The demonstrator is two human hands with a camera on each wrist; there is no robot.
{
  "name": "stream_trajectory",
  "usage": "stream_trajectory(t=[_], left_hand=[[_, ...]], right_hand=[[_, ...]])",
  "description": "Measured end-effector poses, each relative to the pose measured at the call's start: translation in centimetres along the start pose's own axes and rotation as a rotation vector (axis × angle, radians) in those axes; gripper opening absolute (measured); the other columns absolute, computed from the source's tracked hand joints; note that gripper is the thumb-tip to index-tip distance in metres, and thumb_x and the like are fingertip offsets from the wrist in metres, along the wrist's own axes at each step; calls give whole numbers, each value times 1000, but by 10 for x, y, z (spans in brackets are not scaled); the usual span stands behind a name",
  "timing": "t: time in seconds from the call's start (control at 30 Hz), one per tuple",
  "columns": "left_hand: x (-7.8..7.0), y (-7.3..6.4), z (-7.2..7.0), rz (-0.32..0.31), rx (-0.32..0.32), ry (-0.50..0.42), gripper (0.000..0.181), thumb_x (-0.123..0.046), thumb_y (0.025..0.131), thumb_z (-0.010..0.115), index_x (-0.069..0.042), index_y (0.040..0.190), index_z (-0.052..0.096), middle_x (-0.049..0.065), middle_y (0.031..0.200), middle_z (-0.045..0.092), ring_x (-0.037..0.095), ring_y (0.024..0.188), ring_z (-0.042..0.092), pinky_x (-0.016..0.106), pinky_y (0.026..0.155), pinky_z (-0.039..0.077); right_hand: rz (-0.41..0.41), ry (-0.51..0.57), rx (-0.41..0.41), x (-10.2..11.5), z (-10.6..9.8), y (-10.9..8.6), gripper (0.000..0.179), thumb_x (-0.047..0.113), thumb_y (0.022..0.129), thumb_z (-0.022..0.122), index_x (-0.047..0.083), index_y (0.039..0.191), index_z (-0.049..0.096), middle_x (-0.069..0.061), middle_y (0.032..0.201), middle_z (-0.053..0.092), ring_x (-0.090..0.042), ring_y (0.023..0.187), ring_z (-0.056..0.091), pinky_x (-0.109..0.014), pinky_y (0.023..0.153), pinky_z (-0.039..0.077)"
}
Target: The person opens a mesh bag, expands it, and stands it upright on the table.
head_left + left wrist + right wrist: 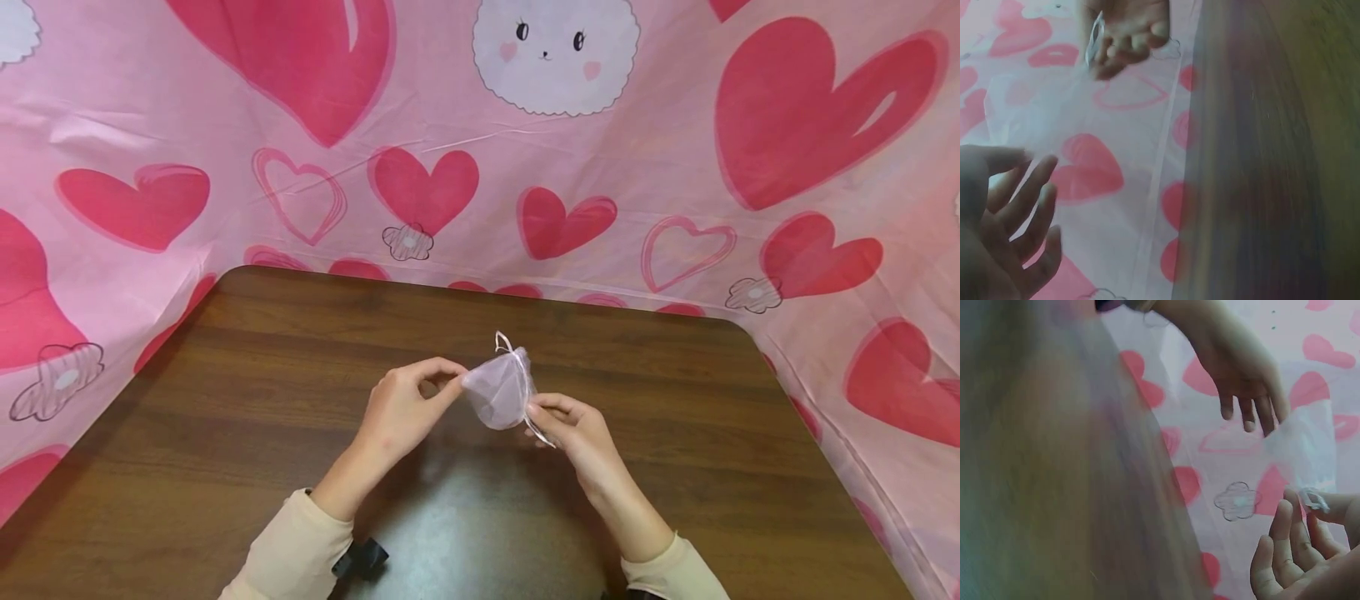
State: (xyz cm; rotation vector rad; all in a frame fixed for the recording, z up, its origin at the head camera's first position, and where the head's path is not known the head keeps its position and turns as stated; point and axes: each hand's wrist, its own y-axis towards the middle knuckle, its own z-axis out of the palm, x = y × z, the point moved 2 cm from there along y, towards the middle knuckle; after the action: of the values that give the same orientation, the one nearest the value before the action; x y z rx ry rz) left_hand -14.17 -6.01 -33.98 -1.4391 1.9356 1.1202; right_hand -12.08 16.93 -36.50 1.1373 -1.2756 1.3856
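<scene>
A small sheer white drawstring pouch (498,392) is held up between both hands over the table, its gathered neck and ribbon toward the right. With thumb and forefinger my left hand (408,408) pinches the pouch's left corner; its other fingers are loosely spread in the left wrist view. My right hand (581,437) pinches the neck beside the white ribbon (542,434), whose end hangs past the fingertips. Another ribbon loop (504,339) sticks up at the top of the neck. Through the thin mesh of the pouch (1310,444), the pink backdrop shows in the right wrist view.
The dark brown wooden table (262,400) spreads under both hands. Behind it and at both sides hangs a pink cloth (442,108) printed with hearts. A black strap piece (362,559) sits at the left sleeve (296,546).
</scene>
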Motion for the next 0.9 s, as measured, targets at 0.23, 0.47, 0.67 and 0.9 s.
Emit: stream_trajectory(t=[0.23,0.47,0.67,0.9], left_hand=[[11,6,-3,61,117,66,15,-24,88,76,-27,103,76,-14,82,68,8,72,60,32,64,44],[22,10,-5,70,143,72,17,-23,90,74,-26,107,77,-13,89,72,9,73,61,31,61,45],[28,13,-6,43,124,52,15,-26,91,73,-27,106,77,-13,89,72,10,77,62,32,64,47],[34,15,-1,-9,135,31,15,-29,92,72,-26,106,77,-12,92,73,11,77,62,33,64,47]], right_hand=[[-163,-303,-30,21,-9,2,19,6,88,74,-5,102,70,-8,87,71,-10,72,63,-24,63,50],[-334,-546,-4,36,-15,8,11,9,88,76,3,96,74,-7,85,71,-13,66,62,-25,58,50],[-529,-794,10,44,-14,11,9,8,84,79,13,91,76,4,79,69,-13,60,53,-26,55,44],[-668,-1045,6,40,-8,14,13,14,80,83,20,89,76,12,79,67,-11,67,59,-30,62,46]])
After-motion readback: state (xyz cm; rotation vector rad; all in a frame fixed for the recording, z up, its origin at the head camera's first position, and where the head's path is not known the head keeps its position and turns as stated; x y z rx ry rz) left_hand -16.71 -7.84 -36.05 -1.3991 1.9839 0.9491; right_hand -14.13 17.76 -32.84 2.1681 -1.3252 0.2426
